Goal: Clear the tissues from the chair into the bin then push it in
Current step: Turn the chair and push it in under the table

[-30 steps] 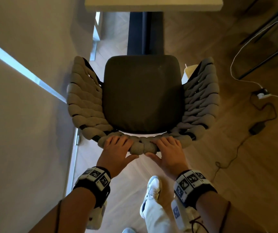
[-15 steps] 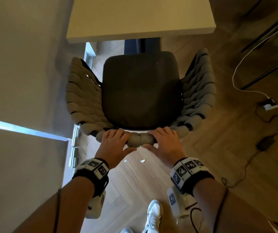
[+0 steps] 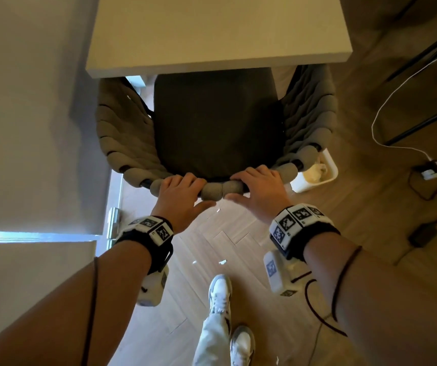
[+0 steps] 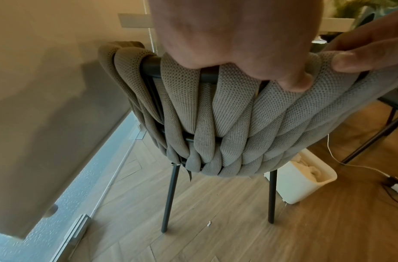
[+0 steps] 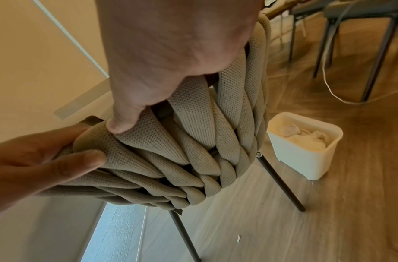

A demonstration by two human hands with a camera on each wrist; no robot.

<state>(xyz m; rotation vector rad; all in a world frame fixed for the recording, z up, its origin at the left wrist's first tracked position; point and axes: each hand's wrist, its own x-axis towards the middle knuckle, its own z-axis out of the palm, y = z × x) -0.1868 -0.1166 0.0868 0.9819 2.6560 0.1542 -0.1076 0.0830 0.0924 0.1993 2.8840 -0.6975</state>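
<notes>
The woven-back chair [image 3: 217, 122] stands with the front of its dark seat already under the edge of the pale table [image 3: 212, 33]; no tissues show on what can be seen of the seat, and the white bin [image 5: 305, 147] on the floor just beside the chair's right rear leg holds crumpled tissues [image 5: 303, 136], so the clearing looks done and the push-in is the step in hand. Both hands clamp the padded top rail of the backrest; the left hand [image 3: 180, 196] has fingers curled over the rail and its thumb underneath, and the right hand [image 3: 259, 191] grips the same way, just beside it.

Risks, as I judge them: the bin sits so close to the right rear leg [image 5: 281, 182] that a slight swing to that side could knock or tip it and spill the tissues; the woven armrests [image 3: 310, 107] look close to the tabletop's height, so they may catch the table edge if pushed on hard; pressing high on the rail could tilt the chair rather than slide it; the wall [image 3: 27, 114] is near on the left, leaving little room to correct. Small white scraps [image 3: 221, 262] lie on the wooden floor [image 3: 238, 247] behind the chair; whether they are tissue I cannot tell, and they may be missed.
</notes>
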